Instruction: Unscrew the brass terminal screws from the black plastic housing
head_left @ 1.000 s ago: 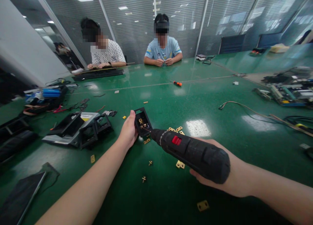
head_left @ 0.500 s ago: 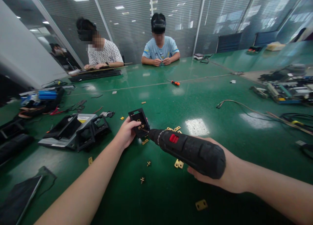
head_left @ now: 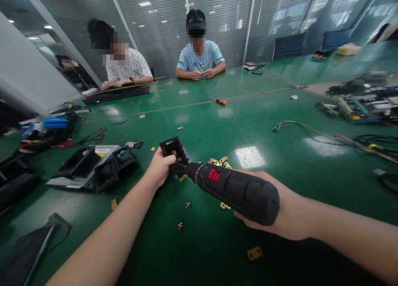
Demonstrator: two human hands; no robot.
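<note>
My left hand (head_left: pixel 161 167) grips a black box-like frame (head_left: pixel 172 146) with its thumb laid over the inner side. Inside the frame sit small brass pieces (head_left: pixel 174 152). My right hand (head_left: pixel 273 203) is wrapped round a black cordless drill (head_left: pixel 233 188) with a red switch. The drill points left, and its bit reaches into the lower part of the frame by my left thumb; the exact contact point is hidden. Several brass plates (head_left: pixel 223 159) lie behind the drill, partly covered by it. Small screws (head_left: pixel 188 205) lie on the green table nearer to me.
On the left lie more black frames (head_left: pixel 115 169) on a grey panel, and a dark flat device (head_left: pixel 26 253). An orange screwdriver (head_left: pixel 220 101) lies further back. Cables (head_left: pixel 298 128) and electronic parts (head_left: pixel 363 103) are on the right. Two people (head_left: pixel 200 57) sit across the table.
The whole view has shifted slightly. The frame in my left hand has tilted a little, and the drill has moved slightly left with its bit still at the frame.
</note>
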